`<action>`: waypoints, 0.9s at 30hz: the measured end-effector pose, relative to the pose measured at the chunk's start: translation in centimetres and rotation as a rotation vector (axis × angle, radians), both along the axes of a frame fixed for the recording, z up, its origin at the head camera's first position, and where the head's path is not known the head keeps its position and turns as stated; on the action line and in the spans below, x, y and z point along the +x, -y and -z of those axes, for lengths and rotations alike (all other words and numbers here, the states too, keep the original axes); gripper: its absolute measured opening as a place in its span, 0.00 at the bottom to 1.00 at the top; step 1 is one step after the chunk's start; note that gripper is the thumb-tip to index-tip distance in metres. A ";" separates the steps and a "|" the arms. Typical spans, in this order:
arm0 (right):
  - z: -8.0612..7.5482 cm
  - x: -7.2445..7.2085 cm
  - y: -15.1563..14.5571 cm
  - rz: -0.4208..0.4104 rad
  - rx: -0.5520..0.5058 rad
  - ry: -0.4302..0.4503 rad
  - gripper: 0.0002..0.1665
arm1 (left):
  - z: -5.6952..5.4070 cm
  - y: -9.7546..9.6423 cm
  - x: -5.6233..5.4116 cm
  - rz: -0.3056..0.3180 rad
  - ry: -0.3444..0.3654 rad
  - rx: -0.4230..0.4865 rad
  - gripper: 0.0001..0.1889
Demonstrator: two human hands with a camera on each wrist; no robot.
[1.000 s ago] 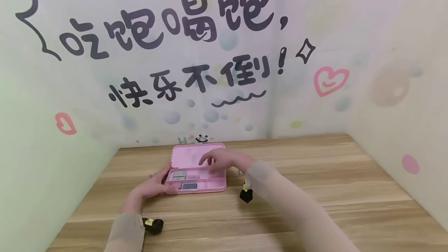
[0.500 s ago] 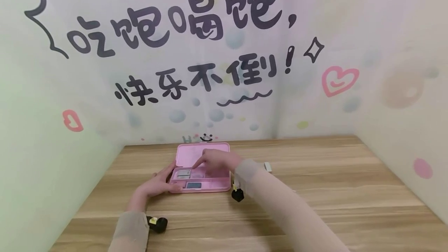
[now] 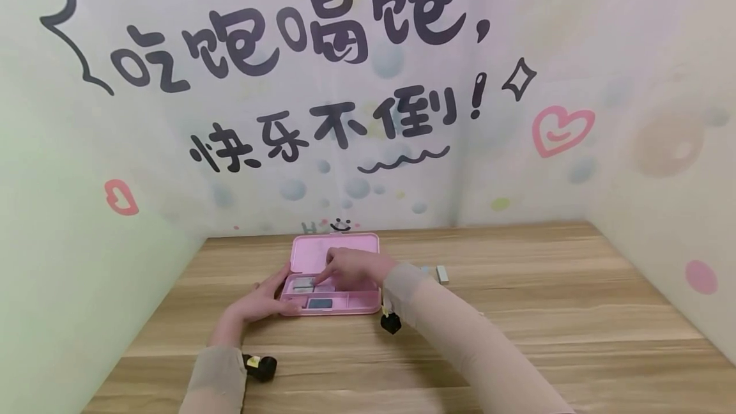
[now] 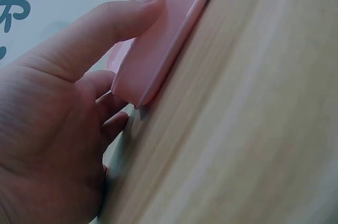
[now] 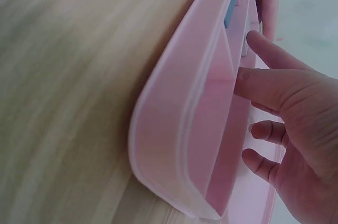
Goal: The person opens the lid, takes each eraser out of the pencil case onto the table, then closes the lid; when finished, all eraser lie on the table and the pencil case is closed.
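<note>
A pink pencil case lies with its lid raised at the back. My left hand grips its left end, thumb over the front rim and fingers around the side; the left wrist view shows that thumb on the wall. Over the back compartment is my right hand, its index finger reaching down to small pale blocks. In the right wrist view the right thumb and index finger stand apart inside the case. A dark blue-grey block lies in the front compartment.
A small white block rests on the wooden table right of the case, beside a pale bluish piece partly behind the right sleeve. A printed wall panel rises behind the table, with walls on both sides.
My right hand has gone left and lower over the back compartment, its index finger now down at the pale blocks. The white block has come into sight past the sleeve. The left hand keeps its grip.
</note>
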State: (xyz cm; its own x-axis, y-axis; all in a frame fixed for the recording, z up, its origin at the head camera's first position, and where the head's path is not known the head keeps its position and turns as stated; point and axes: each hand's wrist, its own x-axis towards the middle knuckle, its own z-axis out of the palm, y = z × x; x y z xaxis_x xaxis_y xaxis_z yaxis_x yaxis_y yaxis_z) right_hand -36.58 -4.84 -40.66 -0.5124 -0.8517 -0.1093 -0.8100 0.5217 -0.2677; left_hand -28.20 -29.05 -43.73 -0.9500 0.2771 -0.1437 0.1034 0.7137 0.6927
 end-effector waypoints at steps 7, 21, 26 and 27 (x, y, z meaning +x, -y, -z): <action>0.1 -0.1 0.0 -0.060 0.019 -0.062 0.27 | 0.0 0.1 0.0 -0.016 0.006 -0.001 0.60; 0.2 -0.1 -0.2 -0.051 -0.006 -0.068 0.26 | 0.3 0.2 -0.3 -0.020 -0.001 -0.014 0.60; 0.3 -0.1 -0.3 -0.043 -0.016 -0.053 0.25 | 0.4 0.2 -0.3 -0.020 0.001 -0.005 0.60; 0.2 -0.2 -0.4 -0.046 -0.017 -0.054 0.24 | 0.4 0.2 -0.3 -0.021 0.001 -0.004 0.60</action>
